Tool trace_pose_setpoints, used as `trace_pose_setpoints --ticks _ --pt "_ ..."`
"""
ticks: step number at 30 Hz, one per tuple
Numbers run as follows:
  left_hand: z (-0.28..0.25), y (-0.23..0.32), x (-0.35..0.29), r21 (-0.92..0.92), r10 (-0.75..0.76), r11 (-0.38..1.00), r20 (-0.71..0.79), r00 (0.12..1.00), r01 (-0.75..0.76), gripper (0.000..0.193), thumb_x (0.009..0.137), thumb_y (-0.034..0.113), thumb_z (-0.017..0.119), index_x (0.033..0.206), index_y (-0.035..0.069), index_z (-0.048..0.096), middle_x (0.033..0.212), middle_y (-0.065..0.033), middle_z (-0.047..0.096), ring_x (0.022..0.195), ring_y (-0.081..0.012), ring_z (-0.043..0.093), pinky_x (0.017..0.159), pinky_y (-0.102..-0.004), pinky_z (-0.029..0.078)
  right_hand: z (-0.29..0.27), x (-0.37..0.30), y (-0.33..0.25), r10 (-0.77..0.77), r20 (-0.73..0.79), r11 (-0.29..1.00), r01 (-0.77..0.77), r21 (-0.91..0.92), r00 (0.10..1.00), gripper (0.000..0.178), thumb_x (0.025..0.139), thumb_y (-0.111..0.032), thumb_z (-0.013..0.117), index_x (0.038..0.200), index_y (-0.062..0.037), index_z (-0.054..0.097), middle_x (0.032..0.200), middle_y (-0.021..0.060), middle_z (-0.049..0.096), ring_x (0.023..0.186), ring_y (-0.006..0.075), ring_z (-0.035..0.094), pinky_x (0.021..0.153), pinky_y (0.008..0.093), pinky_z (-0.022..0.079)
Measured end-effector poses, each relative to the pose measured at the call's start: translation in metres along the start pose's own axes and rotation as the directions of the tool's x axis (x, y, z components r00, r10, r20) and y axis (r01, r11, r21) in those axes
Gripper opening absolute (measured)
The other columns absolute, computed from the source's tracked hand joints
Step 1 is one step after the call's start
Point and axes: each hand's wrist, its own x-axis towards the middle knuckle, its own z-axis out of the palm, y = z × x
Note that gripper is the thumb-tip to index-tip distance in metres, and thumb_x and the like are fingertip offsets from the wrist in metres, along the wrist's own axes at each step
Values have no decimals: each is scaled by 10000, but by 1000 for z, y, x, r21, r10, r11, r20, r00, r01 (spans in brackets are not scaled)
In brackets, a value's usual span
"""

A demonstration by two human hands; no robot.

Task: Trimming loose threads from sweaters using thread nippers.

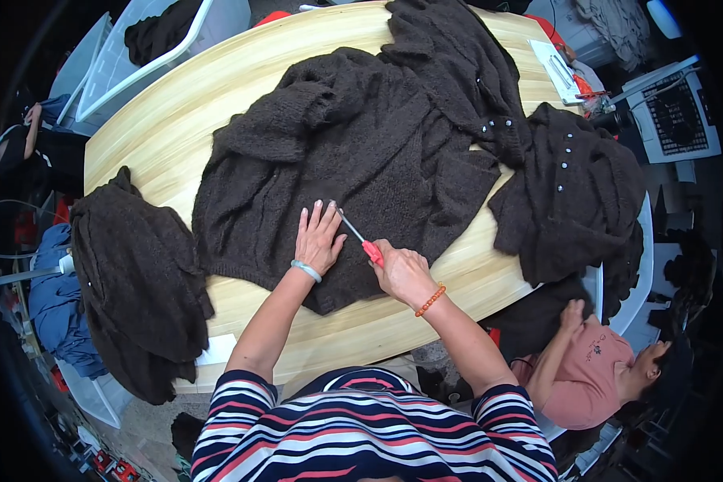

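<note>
A dark brown knit cardigan [361, 161] lies spread over the wooden table [161, 132] in front of me. My left hand [320, 241] rests flat on its lower part, fingers stretched out, with a pale bangle at the wrist. In my right hand [406, 273] is a red-handled tool [372, 252] with a thin metal shaft. The shaft slants up and left, its tip at the knit beside my left fingertips; the tip is too small to make out. An orange bead bracelet circles my right wrist.
Dark buttoned knits [574, 189] lie at the right edge, and another dark knit [140, 281] hangs over the left edge. A white bin [124, 80] stands at the far left. A person in a pink top [582, 369] is close on my right; another person [36, 145] is at the left.
</note>
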Motion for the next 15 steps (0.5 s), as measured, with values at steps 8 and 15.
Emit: trace_pose_setpoints --ticks 8,15 --pt "13 -2 -2 35 -6 999 15 1000 5 509 875 289 614 1345 116 522 1490 -66 402 1419 -340 268 1162 -536 166 -1 12 -4 -11 29 999 13 -46 1000 216 895 -213 580 916 1 600 777 236 673 772 391 684 689 488 546" --pt "15 -2 -1 9 -9 1000 24 1000 9 538 861 273 632 1367 142 506 1498 -65 393 1428 -347 251 1161 -540 161 -3 22 -6 -12 -9 998 12 -61 1000 208 886 -205 581 905 1 601 771 232 674 786 390 683 709 484 546"
